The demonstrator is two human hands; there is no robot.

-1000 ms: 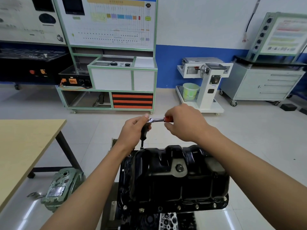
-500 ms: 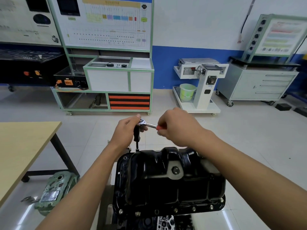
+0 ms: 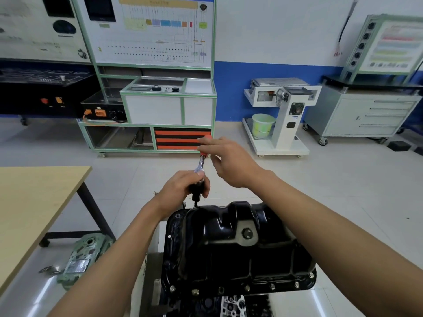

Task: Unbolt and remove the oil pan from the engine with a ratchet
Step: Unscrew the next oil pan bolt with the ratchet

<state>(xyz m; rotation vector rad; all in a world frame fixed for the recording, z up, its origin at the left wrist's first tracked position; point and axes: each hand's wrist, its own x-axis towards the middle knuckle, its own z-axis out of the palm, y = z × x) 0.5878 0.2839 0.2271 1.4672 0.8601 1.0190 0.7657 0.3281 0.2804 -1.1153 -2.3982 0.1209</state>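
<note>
Table (image 3: pixel 34 213) stands left of oil pan (image 3: pixel 229 255); floor (image 3: pixel 343 191) right.

Glossy black stamped-metal oil pan (image 3: pixel 229 252) sits bottom-up on the engine (image 3: pixel 233 305); red-handled chrome ratchet (image 3: pixel 202 162) stands over its far-left flange.

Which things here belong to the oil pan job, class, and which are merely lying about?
Job: ratchet, held by left hand and right hand; oil pan; flange bolts.
Lying about: wooden table; green housing on the floor; bucket; drawer cabinet.
</note>
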